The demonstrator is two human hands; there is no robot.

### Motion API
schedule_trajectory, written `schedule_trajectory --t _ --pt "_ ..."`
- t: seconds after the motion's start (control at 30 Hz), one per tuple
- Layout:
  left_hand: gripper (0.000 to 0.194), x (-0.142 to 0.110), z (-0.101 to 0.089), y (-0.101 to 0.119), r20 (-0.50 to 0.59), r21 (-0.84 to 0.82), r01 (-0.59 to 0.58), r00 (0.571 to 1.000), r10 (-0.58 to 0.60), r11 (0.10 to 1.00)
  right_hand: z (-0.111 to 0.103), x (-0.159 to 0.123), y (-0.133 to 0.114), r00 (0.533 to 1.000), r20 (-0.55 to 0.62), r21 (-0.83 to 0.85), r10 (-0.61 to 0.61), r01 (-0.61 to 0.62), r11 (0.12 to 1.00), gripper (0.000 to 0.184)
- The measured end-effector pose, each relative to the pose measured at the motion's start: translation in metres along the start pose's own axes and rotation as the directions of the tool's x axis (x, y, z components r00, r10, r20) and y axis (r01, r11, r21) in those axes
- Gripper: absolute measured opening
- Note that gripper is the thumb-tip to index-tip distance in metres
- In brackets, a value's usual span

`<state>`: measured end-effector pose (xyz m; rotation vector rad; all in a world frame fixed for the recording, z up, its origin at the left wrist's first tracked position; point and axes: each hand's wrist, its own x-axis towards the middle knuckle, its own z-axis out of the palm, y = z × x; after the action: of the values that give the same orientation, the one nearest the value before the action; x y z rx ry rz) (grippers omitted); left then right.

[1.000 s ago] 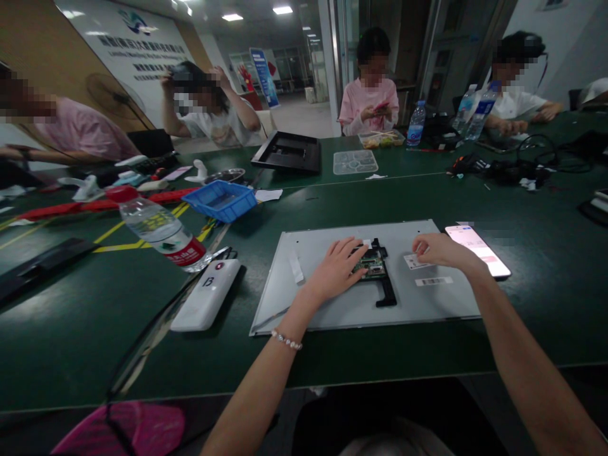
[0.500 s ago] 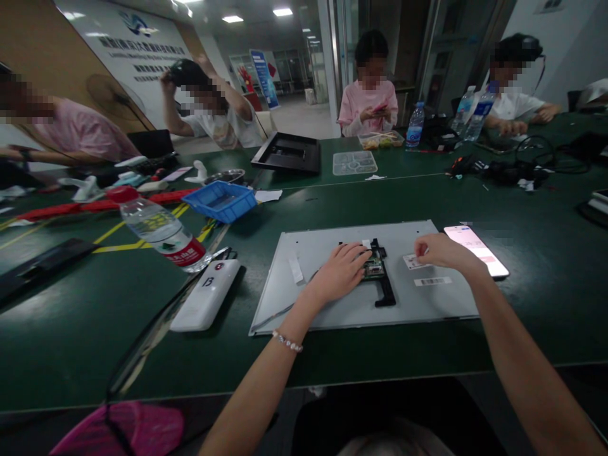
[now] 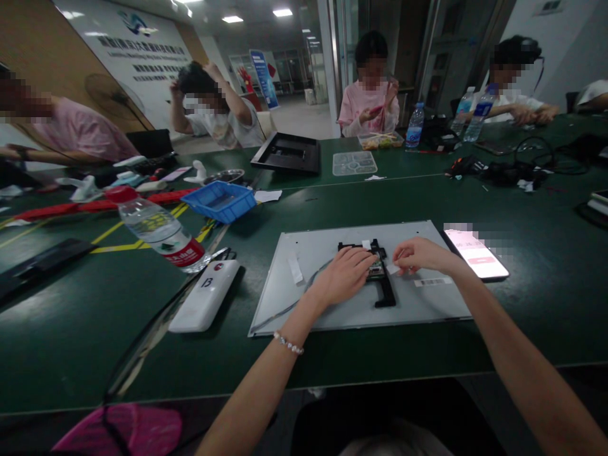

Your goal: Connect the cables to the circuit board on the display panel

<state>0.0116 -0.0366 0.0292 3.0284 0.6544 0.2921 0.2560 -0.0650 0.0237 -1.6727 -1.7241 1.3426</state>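
A flat grey-white display panel (image 3: 327, 310) lies on the table before me. On its middle sits a black bracket (image 3: 386, 291) with a green circuit board (image 3: 375, 270), partly covered. My left hand (image 3: 344, 273) rests palm down over the board's left side, fingers stretched out and close together, not gripping. Just right of the bracket, my right hand (image 3: 418, 255) is closed in a pinch on a small white label (image 3: 392, 269). A thin cable (image 3: 280, 313) runs from under my left hand to the panel's left corner. A barcode sticker (image 3: 431, 282) is below my right hand.
Right of the panel lies a lit phone (image 3: 476, 253). To the left are a white power bank (image 3: 205, 296), a tilted water bottle (image 3: 159, 231) and a blue tray (image 3: 221, 201). A black monitor shell (image 3: 287, 152) and plastic box (image 3: 354, 163) lie farther back. Several people sit around.
My right hand has moved left toward the board, carrying the white label off its earlier spot. My left hand has slid slightly right and down, uncovering the bracket's upper left part.
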Motion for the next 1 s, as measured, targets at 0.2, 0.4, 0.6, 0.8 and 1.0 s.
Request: schedule_trajectory --t 0.2,0.4,0.6,0.8,1.0 --pt "0.040 0.000 0.002 0.000 -0.015 -0.015 0.003 1.000 -0.003 1.000 0.000 0.003 0.004 1.000 0.010 -0.012 -0.029 0.029 0.999 0.026" --pt "0.038 -0.001 0.002 0.000 -0.008 -0.024 -0.013 1.000 0.013 1.000 -0.005 0.002 0.007 1.000 0.019 0.027 -0.004 0.004 1.000 0.024" --pt "0.038 0.000 0.001 0.002 -0.004 -0.027 -0.035 0.999 0.035 0.999 -0.002 0.002 0.003 0.999 0.031 0.058 0.010 -0.011 0.998 0.023" --pt "0.039 0.003 0.003 0.012 -0.015 -0.005 -0.038 0.999 0.038 0.999 0.006 0.005 -0.001 0.999 0.014 0.107 0.040 -0.042 0.993 0.019" --pt "0.036 0.004 0.008 0.015 -0.009 -0.011 -0.089 0.996 0.089 0.996 0.014 0.010 0.002 1.000 0.003 0.029 0.009 -0.009 1.000 0.020"
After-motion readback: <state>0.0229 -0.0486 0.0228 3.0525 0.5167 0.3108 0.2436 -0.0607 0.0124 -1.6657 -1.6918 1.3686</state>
